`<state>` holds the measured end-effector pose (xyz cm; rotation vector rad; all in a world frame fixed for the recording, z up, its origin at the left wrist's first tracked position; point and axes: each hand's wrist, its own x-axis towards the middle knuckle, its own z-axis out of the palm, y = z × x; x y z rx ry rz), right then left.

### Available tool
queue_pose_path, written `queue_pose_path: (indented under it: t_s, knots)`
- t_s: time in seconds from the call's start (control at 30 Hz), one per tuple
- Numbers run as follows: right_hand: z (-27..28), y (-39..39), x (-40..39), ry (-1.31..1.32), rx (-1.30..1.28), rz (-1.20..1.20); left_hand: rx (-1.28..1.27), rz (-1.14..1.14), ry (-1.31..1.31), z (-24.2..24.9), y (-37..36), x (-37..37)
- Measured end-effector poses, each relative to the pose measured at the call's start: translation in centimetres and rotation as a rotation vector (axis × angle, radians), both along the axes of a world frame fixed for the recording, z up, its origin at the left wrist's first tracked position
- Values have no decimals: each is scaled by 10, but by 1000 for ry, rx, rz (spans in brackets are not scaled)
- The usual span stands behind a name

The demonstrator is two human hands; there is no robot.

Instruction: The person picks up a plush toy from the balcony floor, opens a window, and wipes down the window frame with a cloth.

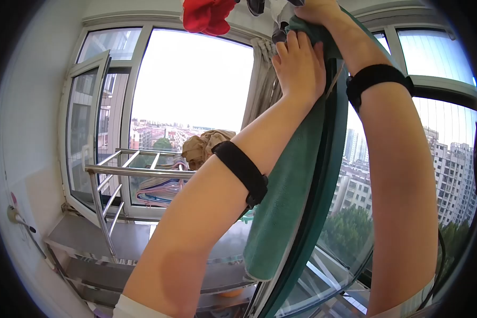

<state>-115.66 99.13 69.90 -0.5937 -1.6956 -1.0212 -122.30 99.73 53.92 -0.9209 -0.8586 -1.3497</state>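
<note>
Both arms reach up, each with a black strap round the forearm. My left hand point(300, 66) lies against the upper part of a green cloth point(286, 212), its fingers extended and slightly apart. Higher up, at the top edge, my right hand point(320, 10) is at the same cloth; its fingers are mostly hidden, so its grip cannot be made out. The cloth hangs down in a long strip beside a dark green upright frame edge. Dark clips and a red item point(208, 16) hang to the left of my hands.
A metal rack point(138, 170) stands at the left with hangers point(161, 191) and a crumpled brown cloth point(204, 147) on it. Metal shelves point(98, 238) are below. An opened window sash point(85, 132) is at the far left, and a beige curtain point(259, 79) hangs behind my left hand.
</note>
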Motion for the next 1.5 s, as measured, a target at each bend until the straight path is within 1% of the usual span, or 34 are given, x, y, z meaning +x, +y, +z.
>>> queue_pose_path:
  t_s: [0.03,0.07,0.13,0.17,0.2,0.23,0.27,0.33,0.37,0.4,0.43,0.47,0.53,0.57,0.63,0.67,0.73,0.87,0.93,0.97,1.03,1.1,1.17,1.23,1.3,1.33,1.43,1.5]
  knots:
    - [-5,-1,4,-40,97,-76,-8,-20,3,-1,-1,0]
    - [-6,0,8,-38,96,-75,-14,-38,6,0,-1,0]
    - [-9,4,14,-11,331,-217,-2,-30,22,-1,-2,-2]
    - [-5,9,15,-12,327,-217,8,-28,38,-2,-1,-2]
    - [2,14,16,-75,361,-221,3,-31,40,-2,-2,0]
    - [7,21,18,-139,394,-227,-37,-27,1,-2,-5,2]
    - [6,25,18,-140,388,-232,-75,-24,-37,-2,-7,3]
    - [3,33,19,-129,621,-173,-96,-28,-42,-6,-13,4]
    - [-3,26,23,-129,615,-173,-112,-25,-46,-7,-13,4]
    - [-10,13,26,-195,549,-236,-64,-35,-23,-9,-10,3]
    - [-19,3,30,-263,480,-298,-71,-34,-25,-12,-8,1]
    - [-22,7,30,-266,472,-298,-69,-45,-12,-16,-9,0]
    - [-30,18,31,-222,624,-153,-104,-60,-1,-21,-11,-1]
    - [-33,21,33,-223,618,-156,-109,-64,0,-25,-13,-1]
    - [-38,27,36,-287,858,-96,-121,-89,27,-36,-16,-1]
    - [-41,28,39,-286,854,-98,-147,-93,54,-41,-16,-2]
    - [-46,26,45,-362,927,-23,-160,-120,61,-53,-18,-3]
    - [-60,26,50,-429,948,-101,-186,-140,62,-78,-20,-4]
    - [-73,35,40,-213,721,109,-185,-139,64,-90,-17,-10]
    - [-82,35,37,-213,723,109,-187,-143,67,-95,-17,-10]
    - [-108,31,27,-33,736,255,-205,-165,66,-107,-22,-10]
    - [-126,27,10,16,775,242,-318,-262,30,-115,-26,-14]
    - [-143,27,4,137,743,304,-335,-278,19,-125,-27,-12]
    - [-160,26,0,168,728,311,-362,-297,1,-138,-26,-11]
    - [-184,19,1,183,612,211,-387,-302,16,-150,-24,-11]
    - [-194,17,1,172,576,210,-398,-300,13,-157,-24,-11]
    - [-221,12,3,234,577,190,-427,-310,-26,-178,-26,-9]
    - [-237,10,6,229,553,208,-431,-342,-62,-191,-27,-7]
